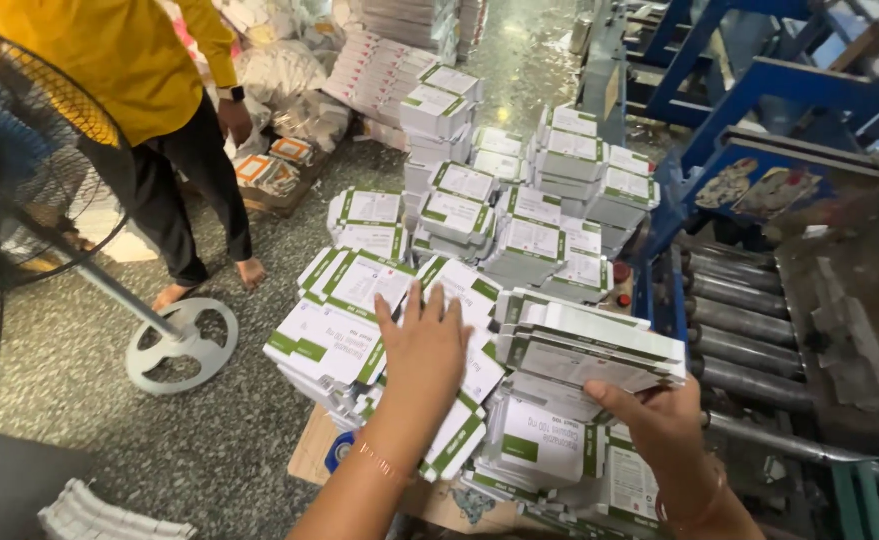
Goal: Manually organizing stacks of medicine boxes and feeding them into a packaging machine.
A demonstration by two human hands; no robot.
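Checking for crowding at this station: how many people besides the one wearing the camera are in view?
1. A person in a yellow shirt stands barefoot at upper left, behind the pedestal fan, beside the stacks of flat cartons. Others may be outside the picture.

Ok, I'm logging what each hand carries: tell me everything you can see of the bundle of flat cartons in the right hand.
The bundle is a thick stack of flattened cartons, white card with green bands and dark print, edges roughly aligned. It lies nearly level, tilted slightly, above the heaped cartons on the floor. The right hand holds it from below at the near edge, thumb on the underside. The left hand rests flat on the neighbouring pile, apart from the bundle. A roller conveyor stands beside it.
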